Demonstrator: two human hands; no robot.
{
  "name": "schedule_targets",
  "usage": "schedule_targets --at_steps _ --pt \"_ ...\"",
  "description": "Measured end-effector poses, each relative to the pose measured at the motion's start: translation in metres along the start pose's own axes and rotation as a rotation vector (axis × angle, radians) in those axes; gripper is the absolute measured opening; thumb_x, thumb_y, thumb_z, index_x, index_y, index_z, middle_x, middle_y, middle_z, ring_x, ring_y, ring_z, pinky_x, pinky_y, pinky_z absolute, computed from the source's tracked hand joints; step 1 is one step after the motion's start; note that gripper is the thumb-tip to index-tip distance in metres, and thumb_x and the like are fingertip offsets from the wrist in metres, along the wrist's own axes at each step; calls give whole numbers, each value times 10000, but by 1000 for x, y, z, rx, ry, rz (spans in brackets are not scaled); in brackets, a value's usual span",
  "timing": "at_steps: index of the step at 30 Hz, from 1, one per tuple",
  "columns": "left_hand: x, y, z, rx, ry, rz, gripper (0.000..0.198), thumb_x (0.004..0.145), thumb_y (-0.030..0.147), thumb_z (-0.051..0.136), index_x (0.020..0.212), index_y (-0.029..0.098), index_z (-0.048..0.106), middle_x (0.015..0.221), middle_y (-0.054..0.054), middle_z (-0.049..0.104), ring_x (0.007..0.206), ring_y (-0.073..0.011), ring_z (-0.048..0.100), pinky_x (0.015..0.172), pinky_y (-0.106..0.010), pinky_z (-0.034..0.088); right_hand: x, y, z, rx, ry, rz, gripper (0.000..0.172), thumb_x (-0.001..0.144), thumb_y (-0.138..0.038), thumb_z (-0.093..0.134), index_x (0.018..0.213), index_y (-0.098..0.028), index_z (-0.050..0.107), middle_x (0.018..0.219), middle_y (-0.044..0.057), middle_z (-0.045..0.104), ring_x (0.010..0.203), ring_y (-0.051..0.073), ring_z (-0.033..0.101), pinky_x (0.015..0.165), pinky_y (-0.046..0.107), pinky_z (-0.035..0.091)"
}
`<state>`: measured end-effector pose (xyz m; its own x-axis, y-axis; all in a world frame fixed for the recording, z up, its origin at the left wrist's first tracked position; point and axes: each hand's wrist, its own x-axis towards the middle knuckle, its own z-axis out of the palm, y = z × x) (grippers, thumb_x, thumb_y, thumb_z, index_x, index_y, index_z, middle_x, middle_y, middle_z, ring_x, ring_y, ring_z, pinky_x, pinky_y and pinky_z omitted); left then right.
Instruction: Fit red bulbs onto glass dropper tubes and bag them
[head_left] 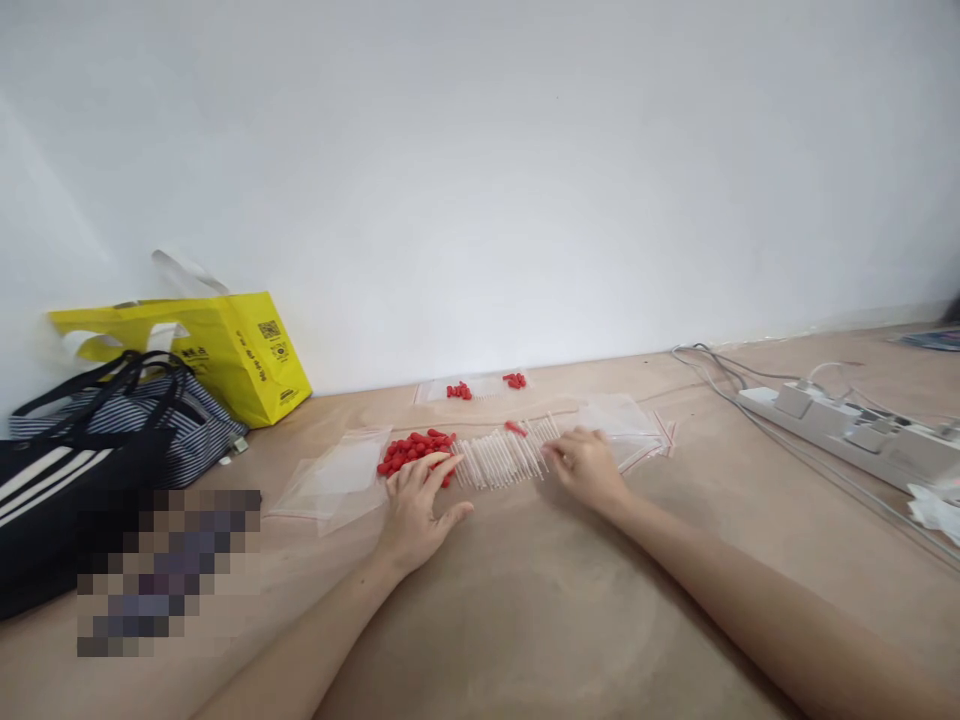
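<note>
Here, the left hand (420, 505) lies open and flat on the brown tabletop (525, 600), fingers spread, its fingertips touching the near edge of a pile of small red caps (411, 448). The right hand (589, 465) rests palm down at the right end of a row of thin white tubes (499, 458). Its fingers are curled onto the tubes, but whether they pinch one cannot be told. The tubes lie side by side in a band between the two hands, just right of the red pile. One red piece (515, 428) sits on the far edge of the row.

An empty clear zip bag (337, 482) lies flat just left of the pile, touching it. More clear bags (626, 420) with red seal strips are spread beyond the right hand. Near the wall, well apart from the hands, two small clear bags lie together, one holding a cluster of red caps on the left (459, 391), the other a smaller cluster on the right (514, 380).

At the far left stand a yellow shopping bag (240, 350) and a striped tote (120, 430) with black handles. On the right lies a white power strip (847, 430) with plugs in it, and grey cables (712, 365) run from it toward the wall.
</note>
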<state>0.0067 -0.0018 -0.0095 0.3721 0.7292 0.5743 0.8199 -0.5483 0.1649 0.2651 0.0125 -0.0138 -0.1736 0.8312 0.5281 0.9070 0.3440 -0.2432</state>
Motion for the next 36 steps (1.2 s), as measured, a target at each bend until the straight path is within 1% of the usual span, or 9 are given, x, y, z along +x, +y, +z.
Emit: schedule_targets --at_steps 3,6,11,16,21,26,30,34,36 --pt "1 -7 2 101 51 -162 361 677 337 618 1017 237 551 1042 -58 559 976 -263 448 815 -401 296 13 27 -3 -181 -75 396 288 832 -297 380 788 -208 649 844 61 649 879 214 502 736 331 236" --pt "4 -9 4 160 46 -223 237 655 310 637 877 237 600 971 -45 578 945 -264 461 787 -404 304 19 44 -1 -239 -130 505 325 826 -296 359 769 -186 660 801 96 651 881 247 516 743 363 240" --pt "6 -10 6 239 54 -167 120 677 308 625 768 229 627 909 -42 589 907 -248 475 771 -402 295 20 48 6 -272 -187 561 295 791 -288 395 858 -166 655 836 127 642 902 265 527 779 396 235" --pt "7 -9 8 313 82 -146 140 678 347 623 695 209 616 849 -46 581 866 -235 480 764 -396 290 26 40 5 -257 -202 554 311 791 -314 392 963 -180 614 982 117 609 982 253 498 826 392 230" --pt "8 -7 10 345 115 -110 128 690 314 594 667 189 610 812 -52 571 844 -228 484 787 -402 279 49 28 16 -210 -271 612 291 772 -357 421 872 -184 632 936 103 625 941 245 534 842 404 242" --pt "7 -3 9 318 160 -152 116 703 272 546 657 181 602 797 -55 571 836 -226 495 802 -410 271 69 23 26 -167 -348 697 275 733 -335 482 883 -150 620 917 125 628 899 248 565 848 434 256" --pt "3 4 0 286 210 -189 113 703 255 527 651 181 594 802 -59 571 824 -231 504 793 -418 275 75 24 26 -116 -387 717 195 698 -252 510 829 -159 622 851 101 644 847 236 588 810 424 300" --pt "-3 15 -12 180 262 -149 122 721 254 504 667 190 593 791 -52 561 810 -219 502 792 -405 293 75 23 20 -91 -346 696 183 690 -210 506 808 -133 623 836 118 643 841 257 587 797 432 310" --pt "-6 20 -15 77 219 -68 125 729 253 493 683 194 593 785 -44 557 807 -203 500 794 -382 312 73 21 14 -73 -296 653 191 723 -234 480 798 -127 619 858 131 636 862 267 576 797 429 312"
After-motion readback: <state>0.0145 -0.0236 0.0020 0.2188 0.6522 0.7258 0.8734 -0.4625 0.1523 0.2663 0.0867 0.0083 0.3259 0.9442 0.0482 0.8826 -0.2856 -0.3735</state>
